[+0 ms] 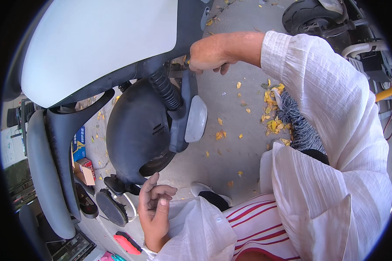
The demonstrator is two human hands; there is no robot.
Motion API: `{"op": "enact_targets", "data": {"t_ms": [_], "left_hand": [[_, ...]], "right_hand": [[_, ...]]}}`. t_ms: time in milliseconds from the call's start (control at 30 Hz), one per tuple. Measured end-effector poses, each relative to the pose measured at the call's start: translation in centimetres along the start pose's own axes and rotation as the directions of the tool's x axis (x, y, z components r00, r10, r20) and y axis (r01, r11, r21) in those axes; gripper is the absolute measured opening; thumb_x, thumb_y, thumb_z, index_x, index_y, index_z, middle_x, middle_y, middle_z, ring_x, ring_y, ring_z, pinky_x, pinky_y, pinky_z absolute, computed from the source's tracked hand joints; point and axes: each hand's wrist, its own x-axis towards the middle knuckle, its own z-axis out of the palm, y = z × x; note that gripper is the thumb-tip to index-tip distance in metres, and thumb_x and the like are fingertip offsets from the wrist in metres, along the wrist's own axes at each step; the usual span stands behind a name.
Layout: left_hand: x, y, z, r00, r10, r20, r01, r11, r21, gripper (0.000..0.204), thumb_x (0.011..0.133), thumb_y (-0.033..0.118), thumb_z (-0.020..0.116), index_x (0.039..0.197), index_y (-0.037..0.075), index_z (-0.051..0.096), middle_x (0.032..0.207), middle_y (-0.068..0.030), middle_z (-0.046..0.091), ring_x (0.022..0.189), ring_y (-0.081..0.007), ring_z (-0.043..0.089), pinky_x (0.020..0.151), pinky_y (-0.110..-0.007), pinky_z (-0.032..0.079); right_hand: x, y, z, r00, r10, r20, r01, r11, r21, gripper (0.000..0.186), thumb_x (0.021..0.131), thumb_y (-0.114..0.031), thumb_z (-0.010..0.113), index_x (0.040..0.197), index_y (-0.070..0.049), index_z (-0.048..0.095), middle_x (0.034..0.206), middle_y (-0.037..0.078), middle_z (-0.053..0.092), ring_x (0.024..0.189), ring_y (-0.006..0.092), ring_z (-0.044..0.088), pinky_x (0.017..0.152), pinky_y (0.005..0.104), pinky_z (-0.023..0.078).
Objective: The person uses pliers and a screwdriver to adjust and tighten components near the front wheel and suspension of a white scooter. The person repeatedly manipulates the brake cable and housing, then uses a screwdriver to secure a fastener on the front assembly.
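An electric scooter with a white body panel (104, 43) stands in front of me and to the left. My right hand (209, 53) reaches to its underside, just past the black ribbed shock absorber (165, 90). Those fingers are curled in a pinch, and whatever lies between them is hidden. My left hand (154, 209) is raised palm-up, fingers apart and loosely bent, with nothing in it. It is nearest to the lower end of the black rear fender (135, 126). Dark smudges show on its fingers. A light grey plate (196, 118) sits beside the shock absorber.
The scooter's grey padded backrest (48, 174) rises at left, near a round black reflector-like disc (111, 208). A small open carton (85, 170) and a red-and-black object (127, 242) lie on the floor. Yellow leaves and a grey mop head (298, 122) are at right, below another wheel (313, 17).
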Motion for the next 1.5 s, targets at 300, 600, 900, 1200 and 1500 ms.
{"op": "enact_targets", "data": {"t_ms": [300, 600, 900, 1200, 1500], "left_hand": [[-0.1, -2.4, -3.7, 0.992, 0.119, -0.052, -0.122, 0.991, -0.055, 0.067, 0.092, 0.039, 0.065, 0.137, -0.007, 0.046, 0.081, -0.0102, 0.063, 0.076, -0.0141, 0.058, 0.068, -0.026, 0.045], [-1.0, -2.4, -5.1, 0.979, 0.178, -0.102, -0.186, 0.980, -0.073, 0.068, 0.093, 0.041, 0.064, 0.136, -0.009, 0.045, 0.076, -0.0091, 0.060, 0.073, -0.0145, 0.055, 0.067, -0.026, 0.042], [-0.5, -2.2, -4.8, 0.977, 0.192, -0.090, -0.197, 0.979, -0.051, 0.058, 0.096, 0.035, 0.060, 0.133, -0.008, 0.048, 0.077, -0.0096, 0.059, 0.071, -0.0136, 0.054, 0.067, -0.025, 0.041], [-0.7, -2.2, -4.8, 0.972, 0.225, -0.069, -0.230, 0.971, -0.069, 0.057, 0.096, 0.037, 0.060, 0.132, -0.006, 0.051, 0.076, -0.0091, 0.059, 0.071, -0.0130, 0.053, 0.068, -0.026, 0.041], [-2.2, -0.3, -5.0, 0.991, 0.120, -0.056, -0.128, 0.972, -0.199, 0.070, 0.086, 0.050, 0.070, 0.128, -0.004, 0.054, 0.077, -0.0085, 0.062, 0.073, -0.0138, 0.057, 0.074, -0.026, 0.044]], "right_hand": [[1.3, -3.5, 0.3, 0.987, 0.132, -0.096, -0.135, 0.990, -0.029, 0.035, 0.079, -0.012, 0.053, 0.106, 0.006, 0.066, 0.105, 0.026, 0.058, 0.080, 0.0338, 0.065, 0.067, 0.0406, 0.058], [3.9, -6.3, 0.7, 0.964, 0.262, -0.039, -0.264, 0.963, -0.053, 0.038, 0.084, -0.016, 0.053, 0.117, 0.001, 0.060, 0.100, 0.017, 0.063, 0.071, 0.0243, 0.065, 0.056, 0.0316, 0.048], [3.6, -6.2, 0.7, 0.940, 0.340, -0.018, -0.340, 0.939, -0.050, 0.036, 0.086, -0.022, 0.057, 0.116, -0.002, 0.059, 0.091, 0.015, 0.063, 0.067, 0.0200, 0.061, 0.052, 0.0308, 0.044], [5.6, -6.2, 1.5, 0.897, 0.441, 0.035, -0.423, 0.878, -0.222, 0.022, 0.086, -0.015, 0.060, 0.100, 0.001, 0.066, 0.086, 0.015, 0.064, 0.070, 0.0235, 0.057, 0.060, 0.0356, 0.046], [10.8, -1.2, 6.3, 0.939, -0.103, 0.328, 0.340, 0.133, -0.931, 0.019, 0.087, -0.013, 0.064, 0.097, 0.000, 0.074, 0.107, 0.015, 0.072, 0.103, 0.0330, 0.067, 0.084, 0.0421, 0.055]]}}
